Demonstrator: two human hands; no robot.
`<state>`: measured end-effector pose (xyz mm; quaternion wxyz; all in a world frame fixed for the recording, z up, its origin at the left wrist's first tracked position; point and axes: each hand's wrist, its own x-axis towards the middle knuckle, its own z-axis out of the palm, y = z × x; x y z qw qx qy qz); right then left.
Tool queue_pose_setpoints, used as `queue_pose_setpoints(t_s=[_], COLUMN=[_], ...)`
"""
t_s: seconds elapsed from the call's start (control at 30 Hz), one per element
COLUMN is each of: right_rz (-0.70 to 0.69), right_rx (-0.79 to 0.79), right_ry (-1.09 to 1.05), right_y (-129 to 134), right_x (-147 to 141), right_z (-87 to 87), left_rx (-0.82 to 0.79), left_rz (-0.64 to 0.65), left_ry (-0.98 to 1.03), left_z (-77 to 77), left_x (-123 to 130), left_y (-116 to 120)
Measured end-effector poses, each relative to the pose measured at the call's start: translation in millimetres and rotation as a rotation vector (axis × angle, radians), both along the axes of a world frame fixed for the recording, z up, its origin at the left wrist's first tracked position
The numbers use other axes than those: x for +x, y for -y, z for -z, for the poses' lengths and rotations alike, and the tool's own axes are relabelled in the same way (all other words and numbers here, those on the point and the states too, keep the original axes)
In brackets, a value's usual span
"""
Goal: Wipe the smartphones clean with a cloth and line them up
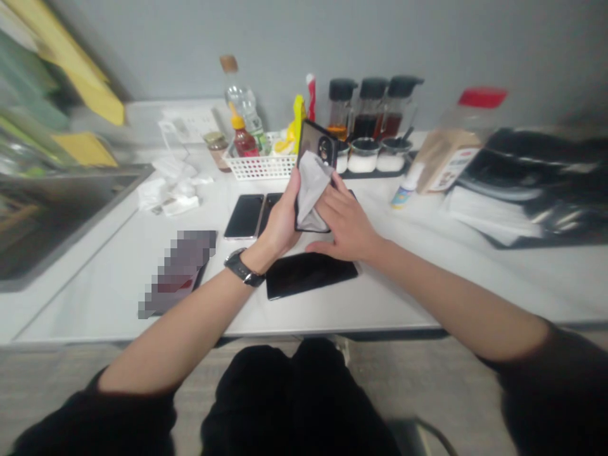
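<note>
My left hand [284, 218] grips a dark smartphone [312, 134] by its lower left side, holding it upright with the camera lenses facing me. A grey cloth [311, 183] lies over the phone's back, and my right hand [349, 218] presses it there with closed fingers, the thumb apart. Below my hands a black-screened phone [308, 277] rests on the counter. Farther back are a phone with a pale frame [244, 216] and, beside it, another dark device [270, 206] partly covered by my left hand. A blurred-out flat device [185, 272] lies to the left.
On the white counter [403, 285] stand a white basket [261, 168] with bottles, sauce jars [370, 107], seasoning pots [365, 155], a red-lidded container [456, 152] and a small spray bottle [406, 188]. Crumpled tissues [171, 183] lie near the sink [57, 221]. A black bag [536, 171] sits right.
</note>
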<state>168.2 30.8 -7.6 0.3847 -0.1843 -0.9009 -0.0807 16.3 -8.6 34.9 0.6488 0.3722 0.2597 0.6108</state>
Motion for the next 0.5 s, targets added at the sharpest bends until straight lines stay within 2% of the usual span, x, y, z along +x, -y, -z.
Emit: queue_pose_setpoints(t_s=[0.07, 0.13, 0.27, 0.4, 0.5], right_rz=[-0.089, -0.098, 0.06, 0.2, 0.089], right_rx=[0.012, -0.001, -0.052, -0.106, -0.104], right_ry=[0.048, 0.077, 0.037, -0.025, 0.017], right_y=[6.4, 8.8, 3.6, 0.8, 5.2], right_x=[-2.5, -0.7, 10.1, 10.3, 2.6], right_z=[-4.2, -10.4, -20.7, -17.3, -10.6], left_rx=[-0.001, -0.019, -0.073, -0.058, -0.102], left_rz=[0.096, 0.124, 0.077, 0.112, 0.064], left_ry=[-0.012, -0.017, -0.019, -0.007, 0.027], left_z=[-2.6, -3.5, 1.2, 8.3, 9.2], left_x=[-7.5, -12.2, -8.3, -0.1, -2.5], left_y=[-1.1, -2.4, -2.6, -2.6, -5.1])
